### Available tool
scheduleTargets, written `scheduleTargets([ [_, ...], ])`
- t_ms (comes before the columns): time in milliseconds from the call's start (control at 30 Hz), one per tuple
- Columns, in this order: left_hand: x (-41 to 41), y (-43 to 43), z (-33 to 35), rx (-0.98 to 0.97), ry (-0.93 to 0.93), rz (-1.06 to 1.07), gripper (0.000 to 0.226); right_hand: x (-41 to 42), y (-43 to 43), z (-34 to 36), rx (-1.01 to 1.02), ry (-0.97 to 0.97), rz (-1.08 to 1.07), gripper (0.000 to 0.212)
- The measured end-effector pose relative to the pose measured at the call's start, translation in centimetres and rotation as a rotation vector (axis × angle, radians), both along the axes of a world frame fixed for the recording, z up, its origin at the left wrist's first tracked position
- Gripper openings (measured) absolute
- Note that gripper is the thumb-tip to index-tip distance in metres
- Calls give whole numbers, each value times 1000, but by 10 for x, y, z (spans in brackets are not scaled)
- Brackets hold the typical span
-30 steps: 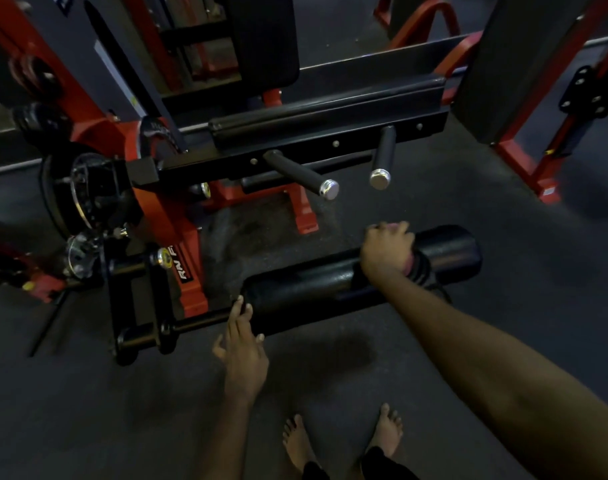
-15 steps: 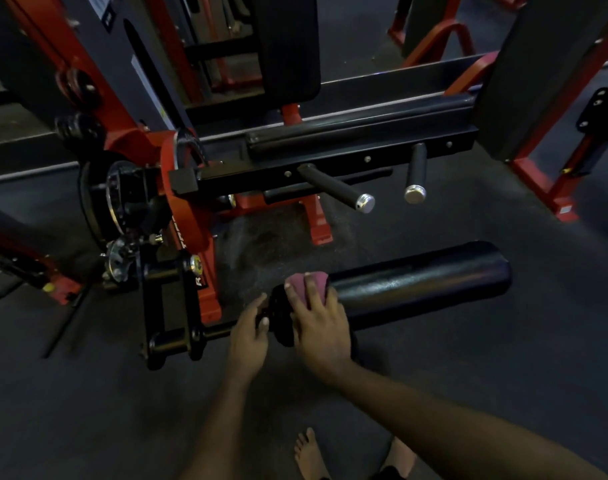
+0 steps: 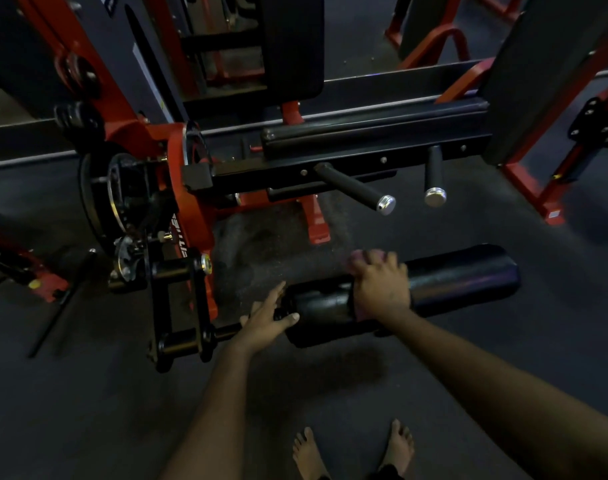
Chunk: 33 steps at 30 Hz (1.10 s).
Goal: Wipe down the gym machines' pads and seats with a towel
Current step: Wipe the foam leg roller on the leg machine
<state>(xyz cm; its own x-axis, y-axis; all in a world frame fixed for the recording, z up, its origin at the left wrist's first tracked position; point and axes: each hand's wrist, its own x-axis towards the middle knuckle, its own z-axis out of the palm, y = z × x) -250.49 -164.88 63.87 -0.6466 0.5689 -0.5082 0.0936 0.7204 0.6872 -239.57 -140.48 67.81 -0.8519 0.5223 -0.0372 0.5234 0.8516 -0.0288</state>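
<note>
Head view: our right hand (image 3: pixel 378 289) curls over the pink towel (image 3: pixel 361 255), pressing it onto the black roller pad (image 3: pixel 458 282); our left hand (image 3: pixel 262 322), fingers straight, touches the pad's left end beside the red machine frame (image 3: pixel 195 213).

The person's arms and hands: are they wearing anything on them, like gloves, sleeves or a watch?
No. The left hand and right hand are bare: no gloves, no rings that I can see. The left forearm and right forearm are uncovered right to the frame's edge, with no sleeve, watch or band. The light is dim, so something small could escape me.
</note>
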Motion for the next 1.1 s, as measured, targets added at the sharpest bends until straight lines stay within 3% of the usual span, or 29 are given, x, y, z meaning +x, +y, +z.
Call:
scheduleTargets([
  [67,3,-2,2,-15,-2,-4,70,16,31,-1,13,-1,-110,41],
  [200,19,-6,2,50,265,-71,70,23,38,5,-45,41,-255,42],
  [367,42,-15,0,49,400,-59,76,52,41,15,-132,156,-339,49],
  [500,35,4,26,92,560,-21,38,73,67,32,-312,268,-345,47],
  [800,36,141,119,597,666,112,11,106,149,76,-454,624,-339,41],
  [967,65,234,153,625,752,145,21,133,219,97,-492,718,-233,39],
  [1100,91,298,177,620,808,183,15,142,272,125,-545,779,-104,40],
])
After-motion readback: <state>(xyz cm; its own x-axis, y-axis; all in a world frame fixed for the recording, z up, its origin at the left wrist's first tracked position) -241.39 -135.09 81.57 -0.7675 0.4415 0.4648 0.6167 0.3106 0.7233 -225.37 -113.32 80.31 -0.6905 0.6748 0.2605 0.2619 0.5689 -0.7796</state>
